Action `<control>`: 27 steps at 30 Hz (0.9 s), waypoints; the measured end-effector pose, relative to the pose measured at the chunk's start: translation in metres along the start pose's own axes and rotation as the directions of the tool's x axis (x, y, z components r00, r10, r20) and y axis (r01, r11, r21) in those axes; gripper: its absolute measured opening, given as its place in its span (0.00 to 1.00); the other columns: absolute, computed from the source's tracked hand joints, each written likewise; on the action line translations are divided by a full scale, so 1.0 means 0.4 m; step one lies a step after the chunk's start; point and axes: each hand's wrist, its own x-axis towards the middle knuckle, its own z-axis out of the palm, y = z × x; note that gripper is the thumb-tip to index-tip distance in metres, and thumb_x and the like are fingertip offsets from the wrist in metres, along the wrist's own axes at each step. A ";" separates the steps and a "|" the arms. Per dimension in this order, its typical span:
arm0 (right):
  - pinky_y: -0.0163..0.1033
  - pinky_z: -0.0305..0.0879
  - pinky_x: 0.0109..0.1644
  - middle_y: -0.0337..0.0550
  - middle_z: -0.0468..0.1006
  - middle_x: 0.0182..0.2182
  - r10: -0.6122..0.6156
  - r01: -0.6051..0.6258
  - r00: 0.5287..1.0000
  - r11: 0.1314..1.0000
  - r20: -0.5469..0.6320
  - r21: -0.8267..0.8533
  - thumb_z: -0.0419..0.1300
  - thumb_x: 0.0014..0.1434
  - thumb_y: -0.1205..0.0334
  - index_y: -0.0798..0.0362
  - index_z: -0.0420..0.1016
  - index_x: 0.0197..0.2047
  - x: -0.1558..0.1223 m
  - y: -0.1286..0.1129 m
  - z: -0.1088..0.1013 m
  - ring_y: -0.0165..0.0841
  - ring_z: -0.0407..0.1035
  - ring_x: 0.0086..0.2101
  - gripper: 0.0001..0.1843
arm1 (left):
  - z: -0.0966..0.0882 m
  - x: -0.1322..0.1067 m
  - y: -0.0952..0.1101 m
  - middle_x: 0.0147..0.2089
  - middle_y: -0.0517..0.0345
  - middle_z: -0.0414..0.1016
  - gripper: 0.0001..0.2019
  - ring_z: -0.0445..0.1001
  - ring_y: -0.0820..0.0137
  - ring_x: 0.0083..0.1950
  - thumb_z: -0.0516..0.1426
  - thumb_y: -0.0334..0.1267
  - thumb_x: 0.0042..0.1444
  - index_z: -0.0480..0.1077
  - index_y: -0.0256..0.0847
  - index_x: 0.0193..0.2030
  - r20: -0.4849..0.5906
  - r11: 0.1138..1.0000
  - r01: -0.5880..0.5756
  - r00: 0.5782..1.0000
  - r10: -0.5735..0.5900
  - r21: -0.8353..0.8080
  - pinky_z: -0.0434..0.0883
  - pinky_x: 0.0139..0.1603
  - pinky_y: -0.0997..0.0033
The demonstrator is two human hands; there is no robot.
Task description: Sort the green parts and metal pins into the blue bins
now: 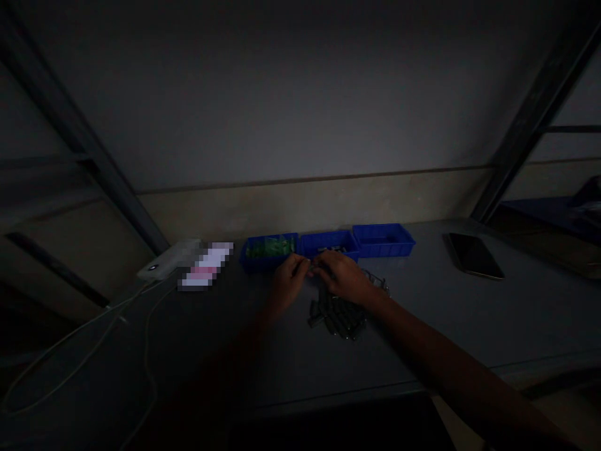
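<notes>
In the dim head view, my left hand (pixel 287 280) and my right hand (pixel 344 275) meet fingertip to fingertip in front of the blue bins. Both are closed in a pinch around something small, too dark to make out. Below my right hand lies a pile of small dark metallic pieces (pixel 340 318), partly covered by that hand. Behind my fingers stands the middle blue bin (pixel 328 238) with a few small pale pieces in it. The left blue bin (pixel 248 258) holds green items that look wrapped in plastic. Nothing shows inside the right blue bin (pixel 385 249).
A black phone-like device (pixel 474 255) lies at the right. At the left are a lit, blurred-out screen (pixel 206 266) and a white box-like device (pixel 162 264), with white cables (pixel 148 338) trailing forward. Metal uprights (pixel 528 119) and a back wall frame the grey table (pixel 263 376).
</notes>
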 end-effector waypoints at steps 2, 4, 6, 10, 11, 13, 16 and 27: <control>0.37 0.62 0.43 0.48 0.74 0.35 0.041 -0.040 0.999 0.999 -0.012 0.017 0.50 0.61 0.62 0.56 0.70 0.38 0.001 0.002 0.003 0.33 0.68 0.38 0.10 | -0.002 -0.001 -0.002 0.30 0.57 0.72 0.11 0.71 0.71 0.34 0.50 0.44 0.55 0.66 0.38 0.32 0.028 0.999 -0.036 0.999 0.037 -0.035 0.66 0.36 0.72; 0.37 0.62 0.42 0.48 0.75 0.35 0.080 -0.080 0.997 0.996 -0.017 0.036 0.49 0.62 0.60 0.56 0.71 0.37 0.001 0.003 0.006 0.33 0.69 0.37 0.12 | -0.004 -0.002 -0.008 0.35 0.55 0.74 0.11 0.72 0.69 0.38 0.53 0.43 0.52 0.67 0.38 0.36 0.055 0.994 -0.077 0.995 0.081 -0.077 0.67 0.39 0.72; 0.37 0.62 0.41 0.48 0.76 0.34 0.107 -0.106 0.994 0.993 -0.014 0.052 0.48 0.63 0.60 0.56 0.71 0.36 0.001 0.003 0.007 0.33 0.70 0.36 0.14 | -0.005 -0.001 -0.013 0.37 0.53 0.74 0.12 0.73 0.68 0.39 0.54 0.43 0.50 0.68 0.37 0.38 0.070 0.990 -0.097 0.992 0.104 -0.097 0.68 0.40 0.71; 0.36 0.62 0.40 0.47 0.75 0.33 0.125 -0.124 0.992 0.987 -0.012 0.101 0.49 0.62 0.60 0.57 0.71 0.40 0.000 -0.004 0.002 0.32 0.70 0.35 0.12 | -0.007 0.005 -0.012 0.35 0.54 0.75 0.11 0.73 0.68 0.38 0.52 0.42 0.52 0.70 0.37 0.34 0.008 0.996 -0.087 0.996 0.087 -0.004 0.68 0.40 0.71; 0.36 0.62 0.40 0.46 0.75 0.33 0.120 -0.119 0.993 0.987 -0.010 0.113 0.51 0.61 0.60 0.57 0.70 0.43 0.000 -0.005 0.000 0.32 0.69 0.35 0.12 | -0.008 0.006 -0.010 0.34 0.55 0.75 0.11 0.73 0.68 0.38 0.52 0.43 0.53 0.70 0.37 0.33 -0.014 0.997 -0.078 0.997 0.079 0.021 0.68 0.40 0.71; 0.36 0.63 0.40 0.46 0.75 0.35 0.088 -0.086 0.996 0.988 -0.010 0.124 0.54 0.58 0.62 0.57 0.67 0.47 -0.002 -0.007 0.000 0.32 0.69 0.36 0.14 | -0.008 0.009 -0.006 0.34 0.55 0.76 0.12 0.73 0.69 0.36 0.51 0.43 0.53 0.70 0.37 0.34 -0.042 0.998 -0.056 0.997 0.058 0.035 0.68 0.38 0.72; 0.36 0.63 0.44 0.48 0.75 0.39 0.034 -0.031 0.999 0.993 -0.025 0.111 0.54 0.58 0.66 0.56 0.68 0.45 -0.002 -0.002 0.007 0.32 0.69 0.40 0.11 | -0.007 0.009 -0.005 0.29 0.57 0.75 0.14 0.73 0.70 0.30 0.51 0.44 0.53 0.68 0.37 0.40 -0.039 1.000 0.001 0.999 -0.001 0.003 0.68 0.32 0.73; 0.36 0.62 0.43 0.46 0.76 0.37 0.108 -0.103 0.993 0.989 -0.040 0.111 0.50 0.61 0.62 0.55 0.71 0.40 0.008 0.006 0.011 0.32 0.70 0.38 0.10 | -0.002 0.003 -0.010 0.35 0.54 0.75 0.14 0.73 0.68 0.38 0.51 0.45 0.53 0.70 0.37 0.36 0.019 0.994 -0.064 0.998 0.063 0.089 0.67 0.39 0.72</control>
